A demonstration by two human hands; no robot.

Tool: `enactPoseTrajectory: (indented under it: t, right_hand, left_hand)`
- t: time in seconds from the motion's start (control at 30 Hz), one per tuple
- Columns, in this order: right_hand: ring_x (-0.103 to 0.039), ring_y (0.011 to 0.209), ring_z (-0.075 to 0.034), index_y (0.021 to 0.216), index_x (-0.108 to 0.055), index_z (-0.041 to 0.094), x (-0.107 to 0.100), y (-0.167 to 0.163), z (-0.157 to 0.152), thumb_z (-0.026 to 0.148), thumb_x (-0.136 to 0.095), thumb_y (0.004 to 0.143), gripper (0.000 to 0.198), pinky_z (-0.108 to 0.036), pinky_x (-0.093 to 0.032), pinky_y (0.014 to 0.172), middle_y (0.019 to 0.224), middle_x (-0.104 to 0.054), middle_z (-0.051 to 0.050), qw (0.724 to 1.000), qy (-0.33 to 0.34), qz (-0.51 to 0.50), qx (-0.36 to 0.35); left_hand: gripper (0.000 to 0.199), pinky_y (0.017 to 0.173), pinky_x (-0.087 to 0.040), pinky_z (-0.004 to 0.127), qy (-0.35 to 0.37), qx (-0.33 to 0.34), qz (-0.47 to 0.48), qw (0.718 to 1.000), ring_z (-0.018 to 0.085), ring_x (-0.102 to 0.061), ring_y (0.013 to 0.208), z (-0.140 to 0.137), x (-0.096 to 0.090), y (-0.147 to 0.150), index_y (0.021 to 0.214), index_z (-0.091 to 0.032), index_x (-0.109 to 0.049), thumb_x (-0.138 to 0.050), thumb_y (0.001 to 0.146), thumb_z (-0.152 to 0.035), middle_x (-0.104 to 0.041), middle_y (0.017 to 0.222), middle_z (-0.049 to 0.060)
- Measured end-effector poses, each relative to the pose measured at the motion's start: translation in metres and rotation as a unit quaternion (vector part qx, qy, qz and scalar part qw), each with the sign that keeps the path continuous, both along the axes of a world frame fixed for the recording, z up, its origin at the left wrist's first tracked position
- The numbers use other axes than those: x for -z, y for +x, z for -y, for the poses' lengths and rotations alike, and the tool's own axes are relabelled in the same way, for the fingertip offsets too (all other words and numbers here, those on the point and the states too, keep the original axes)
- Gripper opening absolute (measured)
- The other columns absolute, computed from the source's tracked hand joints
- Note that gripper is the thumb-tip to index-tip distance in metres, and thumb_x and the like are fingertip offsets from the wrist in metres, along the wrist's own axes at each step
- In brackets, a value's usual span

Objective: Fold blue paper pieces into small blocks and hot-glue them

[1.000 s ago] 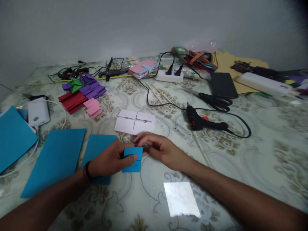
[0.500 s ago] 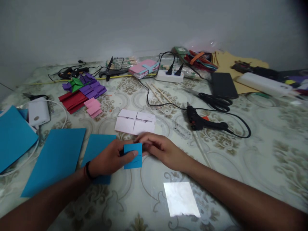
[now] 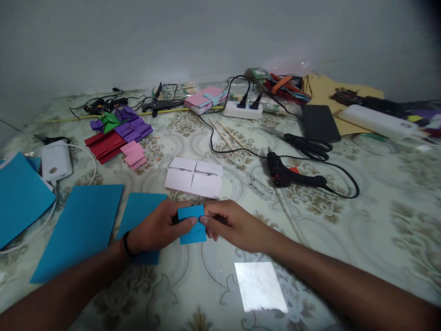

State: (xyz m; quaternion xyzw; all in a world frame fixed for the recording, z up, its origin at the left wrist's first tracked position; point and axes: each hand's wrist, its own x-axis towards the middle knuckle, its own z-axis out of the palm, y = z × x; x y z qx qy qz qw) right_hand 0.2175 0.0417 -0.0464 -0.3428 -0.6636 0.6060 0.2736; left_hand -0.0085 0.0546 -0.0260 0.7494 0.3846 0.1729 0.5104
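A small folded piece of blue paper (image 3: 193,236) is held up between both hands, just above the table. My left hand (image 3: 163,225) pinches its left side, thumb lying across the front. On the right edge, my right hand (image 3: 229,223) grips it between thumb and fingers. Fingers behind the paper are hidden. Just beyond the hands lie white folded papers (image 3: 182,177), set close together. A blue sheet (image 3: 138,207) is partly under my left wrist, and a larger blue sheet (image 3: 82,225) lies to its left.
A black glue gun (image 3: 292,174) with its cord lies at the right, near black-handled scissors (image 3: 303,145). Folded purple paper (image 3: 134,126), red paper (image 3: 103,145) and pink paper (image 3: 133,154) sit at the back left. A white power strip (image 3: 243,110) stands at the back.
My right hand has shifted from behind the blue paper's upper right corner to its right edge, its thumb now on the front. The left hand keeps its grip.
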Motion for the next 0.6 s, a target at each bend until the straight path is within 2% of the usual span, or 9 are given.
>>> enactPoseTrajectory:
  t: [0.2, 0.33, 0.47, 0.6]
  right_hand:
    - [-0.055, 0.057, -0.011, 0.072, -0.061, 0.016, 0.0034, 0.0022, -0.0006, 0.039, -0.068, 0.098, 0.035, -0.021, -0.042, 0.054, 0.063, -0.061, 0.001, 0.998, 0.050, 0.009, -0.035]
    - [-0.051, 0.055, -0.010, 0.073, -0.061, 0.016, 0.0038, 0.0019, -0.0010, 0.038, -0.073, 0.094, 0.032, -0.020, -0.038, 0.052, 0.062, -0.060, 0.003, 0.999, 0.035, 0.005, -0.019]
    - [-0.048, 0.054, -0.009, 0.075, -0.061, 0.016, 0.0027, 0.0021, -0.0017, 0.037, -0.074, 0.094, 0.031, -0.020, -0.035, 0.051, 0.061, -0.058, 0.004, 1.000, 0.005, -0.008, -0.025]
    - [-0.039, 0.055, -0.007, 0.073, -0.058, 0.016, 0.0019, 0.0020, -0.0015, 0.030, -0.073, 0.093, 0.028, -0.020, -0.030, 0.052, 0.060, -0.046, 0.007, 0.997, 0.069, -0.003, -0.028]
  left_hand:
    - [0.026, 0.054, -0.028, 0.024, 0.008, 0.032, -0.020, 0.999, 0.009, -0.035, 0.058, 0.0002, -0.0030, -0.0009, 0.067, -0.018, -0.049, -0.056, 0.091, -0.021, -0.043, 0.061, -0.007]
    - [0.033, 0.054, -0.025, 0.024, 0.012, 0.042, -0.039, 0.998, 0.009, -0.030, 0.057, 0.0001, -0.0035, -0.0003, 0.064, -0.020, -0.035, -0.057, 0.089, -0.023, -0.033, 0.060, -0.007]
    - [0.035, 0.053, -0.023, 0.025, 0.012, 0.043, -0.041, 0.998, 0.009, -0.028, 0.056, 0.0007, -0.0027, 0.0007, 0.064, -0.020, -0.034, -0.055, 0.092, -0.026, -0.029, 0.059, -0.008]
    - [0.032, 0.054, -0.024, 0.024, 0.029, 0.038, -0.041, 0.998, 0.009, -0.030, 0.057, 0.0008, -0.0016, 0.0009, 0.065, -0.019, -0.039, -0.054, 0.092, -0.027, -0.031, 0.060, -0.007]
